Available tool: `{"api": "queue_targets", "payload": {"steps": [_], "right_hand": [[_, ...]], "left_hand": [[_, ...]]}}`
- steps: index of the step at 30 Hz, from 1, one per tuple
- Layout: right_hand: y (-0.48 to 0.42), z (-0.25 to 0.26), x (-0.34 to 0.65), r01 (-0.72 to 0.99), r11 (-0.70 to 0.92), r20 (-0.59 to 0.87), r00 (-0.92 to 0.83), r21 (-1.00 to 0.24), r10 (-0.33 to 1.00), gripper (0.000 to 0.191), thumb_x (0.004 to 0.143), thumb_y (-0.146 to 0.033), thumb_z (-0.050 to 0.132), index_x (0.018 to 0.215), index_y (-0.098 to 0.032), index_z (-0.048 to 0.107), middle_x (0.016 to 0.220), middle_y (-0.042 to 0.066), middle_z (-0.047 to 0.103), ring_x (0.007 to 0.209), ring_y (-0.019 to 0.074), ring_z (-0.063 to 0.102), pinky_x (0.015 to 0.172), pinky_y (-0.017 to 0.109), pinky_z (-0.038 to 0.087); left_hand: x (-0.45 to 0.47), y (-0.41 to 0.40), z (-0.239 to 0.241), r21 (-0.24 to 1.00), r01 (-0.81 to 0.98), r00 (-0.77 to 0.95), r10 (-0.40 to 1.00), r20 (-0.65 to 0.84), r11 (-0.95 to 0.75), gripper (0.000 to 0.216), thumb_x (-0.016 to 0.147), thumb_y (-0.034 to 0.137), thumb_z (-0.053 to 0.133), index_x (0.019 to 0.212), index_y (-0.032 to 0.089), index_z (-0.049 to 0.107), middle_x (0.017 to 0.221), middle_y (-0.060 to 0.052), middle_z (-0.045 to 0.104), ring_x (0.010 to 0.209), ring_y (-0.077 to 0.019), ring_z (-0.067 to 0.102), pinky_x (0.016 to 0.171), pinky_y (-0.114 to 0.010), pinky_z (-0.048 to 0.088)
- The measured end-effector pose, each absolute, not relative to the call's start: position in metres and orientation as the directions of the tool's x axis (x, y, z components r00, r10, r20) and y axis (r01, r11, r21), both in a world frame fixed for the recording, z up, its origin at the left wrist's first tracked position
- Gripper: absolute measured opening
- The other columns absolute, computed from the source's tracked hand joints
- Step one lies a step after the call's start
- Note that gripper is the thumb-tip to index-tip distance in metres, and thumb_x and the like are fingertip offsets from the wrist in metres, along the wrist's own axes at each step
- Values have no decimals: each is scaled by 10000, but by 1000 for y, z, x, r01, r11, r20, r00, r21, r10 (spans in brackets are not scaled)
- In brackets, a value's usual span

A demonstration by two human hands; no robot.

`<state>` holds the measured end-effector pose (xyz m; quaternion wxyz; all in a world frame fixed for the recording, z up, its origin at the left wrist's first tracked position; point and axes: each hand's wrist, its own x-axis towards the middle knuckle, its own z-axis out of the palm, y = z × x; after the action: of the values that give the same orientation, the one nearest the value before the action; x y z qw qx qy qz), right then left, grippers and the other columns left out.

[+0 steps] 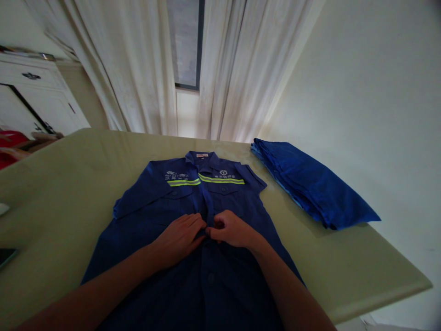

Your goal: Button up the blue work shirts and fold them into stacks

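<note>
A dark blue work shirt [182, 202] with yellow-green reflective strips across the chest lies front up, its collar toward the far edge. Both hands meet at its front opening, around the middle of the body. The fingers of my left hand [186, 232] are closed on the front edge of the shirt. My right hand [232, 228] pinches the same edge from the other side, thumb and forefinger together. Whatever button lies between the fingertips is hidden. Above the hands the placket gapes a little; below them the two sides lie together.
The shirt is spread on a pale green table [344, 276]. A folded pile of blue cloth [303, 179] lies at the right, slightly over the edge. A dark phone-like object [7, 255] sits at far left. Curtains [138, 69] and a white cabinet [41, 92] stand behind.
</note>
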<state>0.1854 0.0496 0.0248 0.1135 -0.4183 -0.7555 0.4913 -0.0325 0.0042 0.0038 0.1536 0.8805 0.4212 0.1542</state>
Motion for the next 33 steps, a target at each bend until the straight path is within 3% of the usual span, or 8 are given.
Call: {"api": "queue_targets", "payload": {"steps": [11,17,23,29,33], "right_hand": [[48,23,181,573,185,-262,-607,-798,750,261,875,-284,639,646,-165,597,562,-41,604,512,91,510,478,201,322],[47,28,181,591,215,-233,-588,-778,774,227,857,-268,640,659,-172,587,589,-35,625,554,100,545,510,202,349],[43,38,184,607,271,-248,-633,-747,733,238,822,-200,623,591,-175,575,561,-31,636,516,94,529,479,205,330],[38,43,184,613,203,-287,-603,-763,744,396,897,-474,677,653,-164,652,571,3,674,522,111,564,468,209,342],[39,40,182,576,139,-290,-587,-806,756,344,840,-456,746,694,-161,649,610,5,690,533,114,573,462,206,343]], "left_hand": [[-39,9,2,558,607,609,782,132,-566,107,1017,309,522,1036,222,581,1014,-37,650,918,-207,593,812,-347,395],[-35,11,16,703,588,534,845,34,-400,325,1051,454,432,984,219,647,952,-16,673,882,-188,609,804,-323,413],[-35,13,24,755,549,548,836,-2,-359,267,980,434,550,927,206,678,879,-5,657,818,-171,595,738,-285,412],[-34,14,20,855,488,461,884,-80,-177,232,900,414,637,869,190,686,779,18,616,715,-146,540,628,-256,369],[-33,16,16,936,347,443,891,-99,-68,287,916,440,614,849,172,693,727,20,612,696,-140,533,627,-254,371]]}}
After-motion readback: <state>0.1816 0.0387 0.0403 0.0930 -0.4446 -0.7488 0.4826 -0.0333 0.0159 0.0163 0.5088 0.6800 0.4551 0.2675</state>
